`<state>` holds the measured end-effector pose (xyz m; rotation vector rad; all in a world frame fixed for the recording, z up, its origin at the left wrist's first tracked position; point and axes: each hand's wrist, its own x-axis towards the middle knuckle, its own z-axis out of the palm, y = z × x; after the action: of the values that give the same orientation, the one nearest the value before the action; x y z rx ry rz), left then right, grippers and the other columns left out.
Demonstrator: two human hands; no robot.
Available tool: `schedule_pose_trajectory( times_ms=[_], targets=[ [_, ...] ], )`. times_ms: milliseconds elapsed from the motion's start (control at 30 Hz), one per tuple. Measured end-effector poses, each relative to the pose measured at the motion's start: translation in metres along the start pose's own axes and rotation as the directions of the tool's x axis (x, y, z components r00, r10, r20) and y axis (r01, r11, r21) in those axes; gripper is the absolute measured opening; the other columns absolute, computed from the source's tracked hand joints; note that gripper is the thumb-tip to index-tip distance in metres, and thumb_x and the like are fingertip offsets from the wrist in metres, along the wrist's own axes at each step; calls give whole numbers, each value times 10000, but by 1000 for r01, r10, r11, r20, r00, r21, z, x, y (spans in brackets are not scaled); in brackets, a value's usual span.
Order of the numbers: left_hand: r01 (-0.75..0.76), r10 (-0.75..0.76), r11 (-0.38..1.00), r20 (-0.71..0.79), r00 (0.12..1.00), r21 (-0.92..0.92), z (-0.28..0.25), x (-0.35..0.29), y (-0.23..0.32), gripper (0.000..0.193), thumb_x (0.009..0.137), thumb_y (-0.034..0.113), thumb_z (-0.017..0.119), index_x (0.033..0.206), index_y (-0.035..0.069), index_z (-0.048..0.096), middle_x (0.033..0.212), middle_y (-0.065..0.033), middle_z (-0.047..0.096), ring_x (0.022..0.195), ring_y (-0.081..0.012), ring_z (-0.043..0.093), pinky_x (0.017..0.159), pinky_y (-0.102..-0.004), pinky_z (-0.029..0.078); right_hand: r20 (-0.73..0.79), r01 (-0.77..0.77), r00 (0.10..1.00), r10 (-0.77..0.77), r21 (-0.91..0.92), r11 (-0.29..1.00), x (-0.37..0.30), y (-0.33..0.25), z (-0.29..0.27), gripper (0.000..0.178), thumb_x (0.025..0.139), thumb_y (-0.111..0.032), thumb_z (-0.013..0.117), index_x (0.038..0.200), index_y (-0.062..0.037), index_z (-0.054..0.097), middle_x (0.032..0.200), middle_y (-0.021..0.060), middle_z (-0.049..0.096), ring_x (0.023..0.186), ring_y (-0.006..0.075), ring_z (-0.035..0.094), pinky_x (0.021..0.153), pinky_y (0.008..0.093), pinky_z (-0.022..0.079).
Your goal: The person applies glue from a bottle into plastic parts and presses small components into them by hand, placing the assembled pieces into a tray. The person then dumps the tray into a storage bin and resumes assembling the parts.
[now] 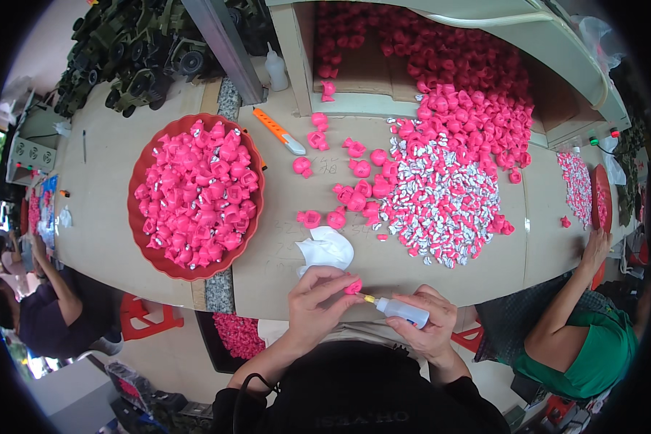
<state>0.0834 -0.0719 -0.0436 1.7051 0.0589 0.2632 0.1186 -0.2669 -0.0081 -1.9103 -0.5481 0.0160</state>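
Left hand (pixel 315 302) has a small pink piece (pixel 353 287) pinched in its fingers by the near edge of the desk (pixel 101 195); right hand (pixel 432 318) grips a squeeze bottle (pixel 406 312), pointing up-left, yellow tip (pixel 369 298) just beside the piece.

Pink is shown by the piece (pixel 353 287) in the left hand (pixel 317 298), translucent white with a yellow tip by the bottle (pixel 403 312) in the right hand (pixel 432 318). Beyond the grip, white is shown by the cloth (pixel 325 251), and farther right the heap (pixel 441 206) is mottled pink, white and grey. Left of the grip, pink parts (pixel 199 192) are ringed by a red bowl (pixel 142 158).
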Motion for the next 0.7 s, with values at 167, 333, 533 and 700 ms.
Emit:
schedule_pose_trajectory(
  times_ms=[167,333,533,700],
  targets=[
    [14,-14,1000,-6,1000,-12,1,-1,0,367,656,-73,785,1002,16,702,993,-72,576,869,-157,613,738,-250,529,-17,-3,1000,3,4,1000,1,-1,-1,369,628,-70,830,956,19,686,609,56,590,522,149,482,471,271,369],
    [19,-19,1000,-3,1000,-21,1,-2,-1,368,658,-68,788,1006,12,699,998,-76,575,864,-154,618,733,-248,534,-20,3,1000,-3,7,1000,4,-4,0,361,633,-70,828,950,26,685,603,57,585,524,152,482,474,273,369],
    [34,-34,999,3,999,-14,1,-1,0,370,660,-65,789,1010,13,699,994,-71,578,862,-152,618,719,-242,523,-18,-35,999,36,14,999,3,-3,0,352,633,-72,829,940,27,688,602,63,588,523,153,475,479,278,372],
    [1,-1,1000,-6,1000,22,0,0,2,368,660,-66,787,1008,17,701,993,-70,576,869,-156,614,732,-247,521,-9,-38,999,39,20,999,3,-6,0,342,634,-72,827,931,29,689,607,65,590,525,155,480,475,278,370]
  ],
)
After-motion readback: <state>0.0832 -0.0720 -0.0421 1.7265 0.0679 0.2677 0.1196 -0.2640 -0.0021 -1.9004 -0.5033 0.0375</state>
